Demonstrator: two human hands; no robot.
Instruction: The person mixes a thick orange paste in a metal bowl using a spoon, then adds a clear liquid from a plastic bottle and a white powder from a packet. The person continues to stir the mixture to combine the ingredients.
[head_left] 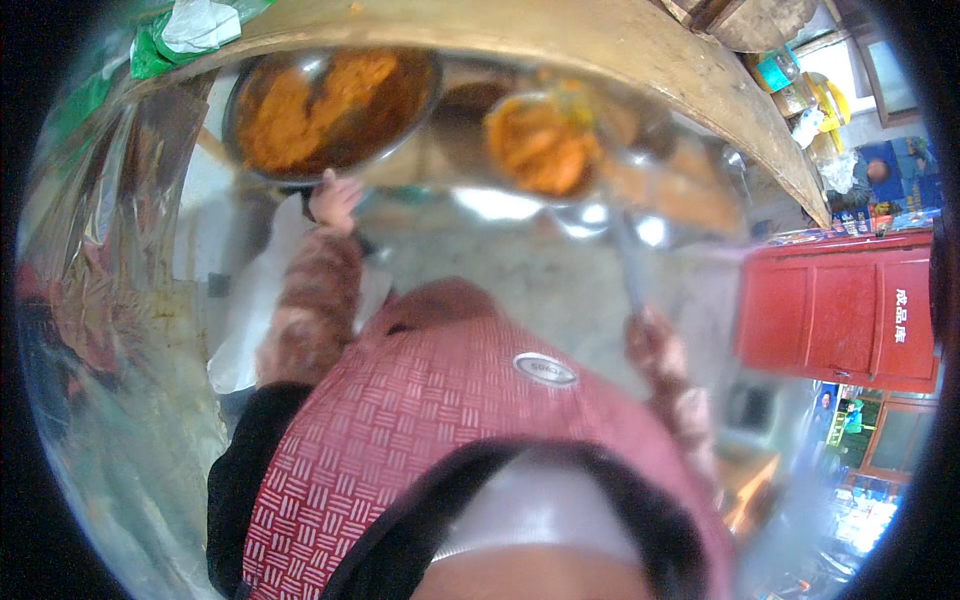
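Note:
My left hand (335, 203) is at the near edge of a dark round pan (435, 85), its fingers partly spread and close to or touching the rim. Orange-brown food (290, 120) coats much of the pan's inside. On the right, my right hand (655, 345) is closed around a long grey handle (630, 260). That handle reaches away toward the counter; blur hides what is at its far end. Beyond it and a little left, a round container holds orange pieces of food (545, 150).
A tan counter (460, 25) curves along the far side. Green and white plastic bags (190, 35) lie at the far left. A red door (835, 310) stands on the right. A white bag-like sheet (240, 335) hangs beside my left arm; a pink apron (400, 400) covers my front.

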